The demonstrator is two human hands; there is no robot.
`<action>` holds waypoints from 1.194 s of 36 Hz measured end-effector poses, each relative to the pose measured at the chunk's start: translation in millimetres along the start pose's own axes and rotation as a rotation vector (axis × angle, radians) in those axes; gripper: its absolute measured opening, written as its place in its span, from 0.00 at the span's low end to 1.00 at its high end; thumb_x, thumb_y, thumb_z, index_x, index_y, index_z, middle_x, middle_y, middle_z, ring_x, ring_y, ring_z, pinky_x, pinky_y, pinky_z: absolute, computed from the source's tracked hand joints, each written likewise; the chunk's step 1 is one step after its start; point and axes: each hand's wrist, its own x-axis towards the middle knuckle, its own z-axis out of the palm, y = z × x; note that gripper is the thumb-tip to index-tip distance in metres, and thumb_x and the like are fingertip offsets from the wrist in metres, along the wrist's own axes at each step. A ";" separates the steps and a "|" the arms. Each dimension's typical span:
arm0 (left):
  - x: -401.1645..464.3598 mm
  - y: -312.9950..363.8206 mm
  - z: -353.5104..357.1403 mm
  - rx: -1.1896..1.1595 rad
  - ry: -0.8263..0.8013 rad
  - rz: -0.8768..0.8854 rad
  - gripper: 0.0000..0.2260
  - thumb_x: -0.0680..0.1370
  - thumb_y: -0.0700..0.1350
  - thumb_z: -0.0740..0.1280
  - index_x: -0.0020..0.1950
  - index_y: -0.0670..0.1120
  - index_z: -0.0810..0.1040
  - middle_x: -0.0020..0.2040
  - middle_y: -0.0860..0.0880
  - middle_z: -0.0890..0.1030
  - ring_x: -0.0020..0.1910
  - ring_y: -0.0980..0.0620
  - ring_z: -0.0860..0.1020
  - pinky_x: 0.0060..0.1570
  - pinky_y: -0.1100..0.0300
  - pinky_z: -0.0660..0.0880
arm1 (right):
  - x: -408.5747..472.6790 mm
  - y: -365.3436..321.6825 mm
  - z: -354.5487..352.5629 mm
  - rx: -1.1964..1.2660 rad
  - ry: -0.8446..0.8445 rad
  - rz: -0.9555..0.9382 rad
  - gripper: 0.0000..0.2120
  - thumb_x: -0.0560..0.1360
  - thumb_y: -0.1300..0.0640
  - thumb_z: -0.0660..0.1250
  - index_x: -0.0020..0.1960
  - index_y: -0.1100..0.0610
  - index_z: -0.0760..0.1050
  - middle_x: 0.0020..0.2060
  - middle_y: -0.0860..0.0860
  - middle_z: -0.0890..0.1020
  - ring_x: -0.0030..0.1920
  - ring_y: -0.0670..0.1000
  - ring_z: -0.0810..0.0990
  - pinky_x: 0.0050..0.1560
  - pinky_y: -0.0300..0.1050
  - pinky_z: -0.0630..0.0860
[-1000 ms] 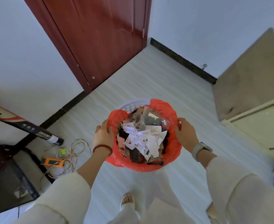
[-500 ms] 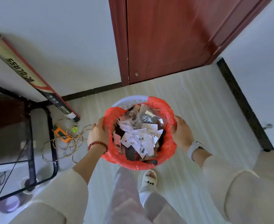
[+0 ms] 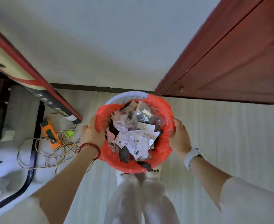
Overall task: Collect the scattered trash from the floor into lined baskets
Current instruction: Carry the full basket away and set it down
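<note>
I hold a white plastic basket (image 3: 129, 96) lined with a red bag (image 3: 165, 149) above the floor, in the middle of the view. It is full of crumpled white paper, clear plastic and dark scraps (image 3: 133, 135). My left hand (image 3: 92, 135), with a red bead bracelet on the wrist, grips the left rim. My right hand (image 3: 180, 138), with a white watch on the wrist, grips the right rim. My feet in white slippers show just below the basket.
A dark red door (image 3: 230, 59) stands at the right, a white wall straight ahead. At the left lean a long red-edged roll (image 3: 36, 78) and a black metal frame (image 3: 36, 143). An orange device (image 3: 49, 133) and tangled wire (image 3: 52, 152) lie on the floor.
The view has swung left: the door slid to the right edge and the wall now fills the middle. Both hands keep the same grip on the basket, which stays centred.
</note>
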 end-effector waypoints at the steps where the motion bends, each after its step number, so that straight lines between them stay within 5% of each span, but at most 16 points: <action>1: 23.7 -3.4 9.4 -0.010 0.000 -0.019 0.24 0.78 0.46 0.59 0.73 0.54 0.58 0.60 0.37 0.71 0.45 0.41 0.73 0.52 0.51 0.72 | 22.4 -0.2 12.5 -0.006 -0.013 -0.025 0.22 0.77 0.63 0.55 0.70 0.55 0.61 0.60 0.58 0.73 0.54 0.60 0.76 0.53 0.49 0.73; 10: 156.6 -14.5 67.5 -0.091 0.115 -0.029 0.21 0.77 0.44 0.62 0.71 0.50 0.66 0.56 0.35 0.76 0.57 0.36 0.73 0.57 0.50 0.71 | 159.6 -4.5 97.6 0.065 -0.100 -0.079 0.22 0.75 0.62 0.56 0.68 0.54 0.64 0.56 0.59 0.76 0.51 0.59 0.77 0.51 0.47 0.73; 13: 172.4 -14.0 70.4 -0.125 0.131 -0.047 0.21 0.77 0.43 0.62 0.71 0.50 0.66 0.57 0.37 0.77 0.58 0.37 0.73 0.58 0.52 0.69 | 172.1 -6.0 108.3 0.069 -0.130 -0.083 0.24 0.75 0.65 0.54 0.70 0.55 0.62 0.58 0.58 0.73 0.55 0.57 0.74 0.53 0.41 0.68; 17: 178.9 -19.1 66.5 -0.218 0.068 -0.008 0.20 0.76 0.43 0.62 0.69 0.52 0.67 0.56 0.50 0.77 0.57 0.47 0.75 0.59 0.56 0.71 | 167.6 -17.7 106.1 0.117 -0.195 -0.117 0.19 0.78 0.60 0.56 0.69 0.52 0.64 0.55 0.49 0.74 0.58 0.53 0.74 0.58 0.46 0.70; 20: 164.1 -16.0 57.4 -0.206 0.057 -0.034 0.18 0.75 0.37 0.61 0.65 0.44 0.69 0.57 0.44 0.77 0.57 0.44 0.75 0.53 0.58 0.69 | 159.8 -24.9 99.7 0.062 -0.248 -0.141 0.21 0.78 0.59 0.57 0.69 0.47 0.63 0.57 0.47 0.75 0.56 0.51 0.76 0.51 0.40 0.71; 23: 131.6 -6.2 43.8 -0.207 0.093 -0.066 0.15 0.75 0.34 0.60 0.62 0.38 0.71 0.58 0.36 0.76 0.57 0.38 0.74 0.57 0.54 0.68 | 145.2 -36.7 87.4 -0.032 -0.300 -0.127 0.20 0.76 0.63 0.56 0.67 0.52 0.66 0.59 0.52 0.75 0.57 0.53 0.75 0.45 0.38 0.68; 26: 96.0 -7.8 29.2 -0.248 0.022 -0.202 0.17 0.77 0.37 0.60 0.66 0.39 0.69 0.63 0.35 0.72 0.61 0.37 0.71 0.60 0.52 0.68 | 117.9 -57.9 68.4 -0.121 -0.369 -0.098 0.15 0.77 0.63 0.54 0.63 0.57 0.67 0.59 0.55 0.73 0.57 0.56 0.73 0.48 0.40 0.67; 29: 49.6 -11.2 10.9 -0.376 0.005 -0.287 0.18 0.77 0.41 0.62 0.67 0.42 0.69 0.64 0.39 0.73 0.61 0.41 0.72 0.56 0.56 0.69 | 79.9 -86.9 44.8 -0.153 -0.452 -0.117 0.18 0.79 0.62 0.54 0.69 0.58 0.65 0.64 0.57 0.73 0.63 0.57 0.72 0.57 0.42 0.68; 35: -83.0 -26.5 -47.5 -0.655 0.181 -0.460 0.18 0.78 0.41 0.60 0.69 0.45 0.67 0.63 0.43 0.74 0.61 0.42 0.73 0.57 0.55 0.69 | -23.1 -138.8 -7.9 -0.289 -0.653 -0.305 0.16 0.78 0.64 0.55 0.65 0.61 0.69 0.61 0.57 0.76 0.62 0.55 0.73 0.57 0.41 0.67; 43: -280.7 -77.5 -97.6 -0.749 0.462 -0.594 0.16 0.77 0.39 0.61 0.65 0.40 0.70 0.60 0.38 0.75 0.59 0.40 0.74 0.58 0.50 0.72 | -177.4 -170.1 -47.0 -0.582 -0.799 -0.698 0.16 0.78 0.63 0.55 0.64 0.61 0.70 0.60 0.56 0.77 0.60 0.55 0.74 0.57 0.41 0.68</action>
